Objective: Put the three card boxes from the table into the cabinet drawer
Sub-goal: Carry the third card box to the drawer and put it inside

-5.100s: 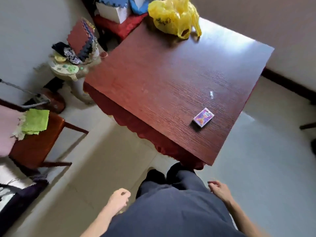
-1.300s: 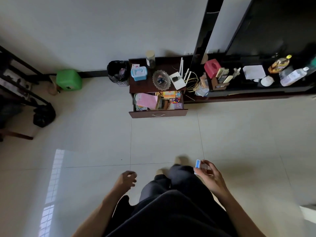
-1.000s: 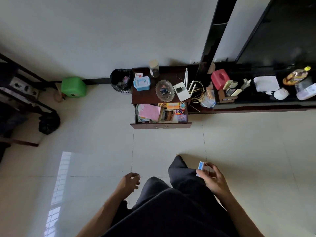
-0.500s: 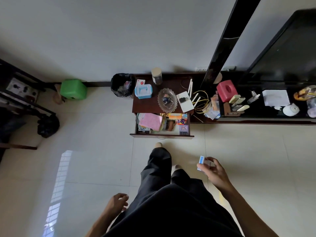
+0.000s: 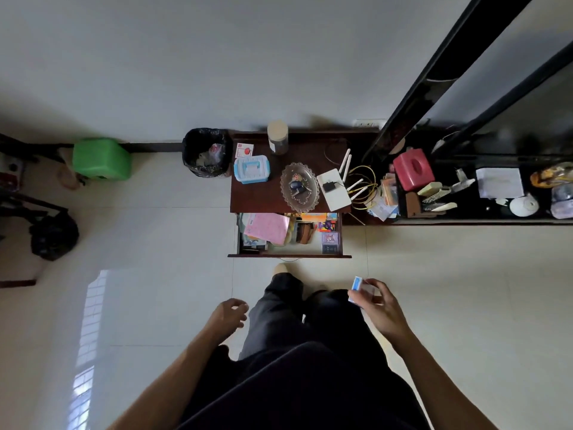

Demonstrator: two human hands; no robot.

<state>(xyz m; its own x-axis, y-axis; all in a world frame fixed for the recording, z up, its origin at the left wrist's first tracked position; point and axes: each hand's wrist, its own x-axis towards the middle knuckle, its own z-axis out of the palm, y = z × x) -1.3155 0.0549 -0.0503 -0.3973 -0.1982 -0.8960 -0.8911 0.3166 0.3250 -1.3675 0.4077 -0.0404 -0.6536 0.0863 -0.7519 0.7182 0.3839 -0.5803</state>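
My right hand (image 5: pixel 379 308) holds a small card box (image 5: pixel 356 286) with a blue and white edge, just in front of the cabinet and a little right of the drawer. The dark wooden cabinet (image 5: pixel 263 200) stands against the wall with its drawer (image 5: pixel 290 255) pulled open. Inside the drawer, at its right end, lie two purple card boxes (image 5: pixel 330 242), beside a pink booklet (image 5: pixel 268 228) and other clutter. My left hand (image 5: pixel 228 316) hangs at my side with fingers loosely curled, holding nothing.
On the cabinet top sit a glass dish (image 5: pixel 299 187), a blue plastic case (image 5: pixel 251 169), a jar (image 5: pixel 277 136) and a white router (image 5: pixel 334 189). A black bin (image 5: pixel 206 152) and green stool (image 5: pixel 100 158) stand to the left. A low black shelf (image 5: pixel 465 217) with clutter runs right.
I have walked closer to the cabinet, so the open drawer now lies just ahead of my feet. My right hand still carries the card box; my left hand swung forward.
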